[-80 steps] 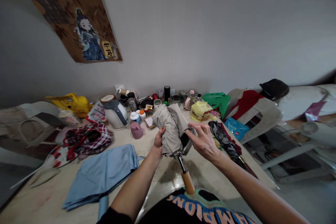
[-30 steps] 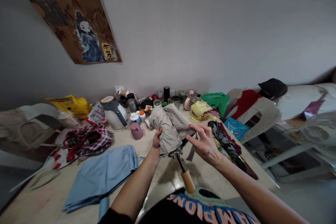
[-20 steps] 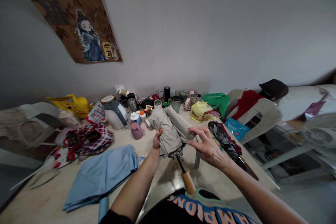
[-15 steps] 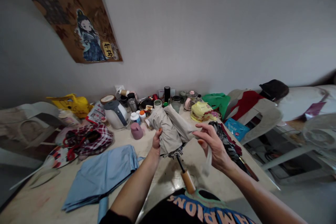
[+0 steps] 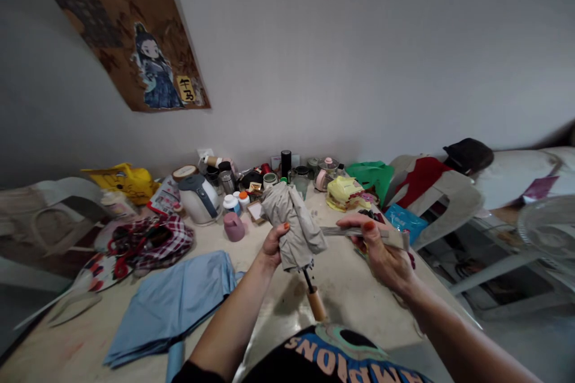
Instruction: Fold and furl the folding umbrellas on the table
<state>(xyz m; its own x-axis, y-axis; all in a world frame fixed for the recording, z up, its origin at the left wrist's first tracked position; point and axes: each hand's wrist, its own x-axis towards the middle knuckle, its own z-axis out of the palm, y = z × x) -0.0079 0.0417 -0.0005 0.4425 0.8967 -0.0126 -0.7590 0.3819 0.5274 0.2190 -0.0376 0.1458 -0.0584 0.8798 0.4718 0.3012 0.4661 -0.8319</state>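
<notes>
A light grey umbrella (image 5: 299, 224) is partly folded and tilted, its wooden handle (image 5: 316, 305) pointing down toward my body. My left hand (image 5: 272, 245) is closed around the left side of its loose canopy. To the right, my right hand (image 5: 380, 254) pinches the umbrella's pale strap (image 5: 333, 231), which stretches taut from the canopy; its end sticks out beyond the fingers. A light blue folded umbrella (image 5: 175, 299) lies on the table at the left. Behind my right hand another umbrella is mostly hidden.
Along the wall stand a kettle (image 5: 197, 198), a pink cup (image 5: 234, 227), white bottles (image 5: 231, 203) and a glass teapot (image 5: 327, 172). A checked cloth bundle (image 5: 175, 238) lies left. A chair (image 5: 458, 206) is beside the table's right edge.
My right hand has moved right and pulled the strap out straight from the canopy. My left hand has shifted slightly right, and the canopy is gathered narrower.
</notes>
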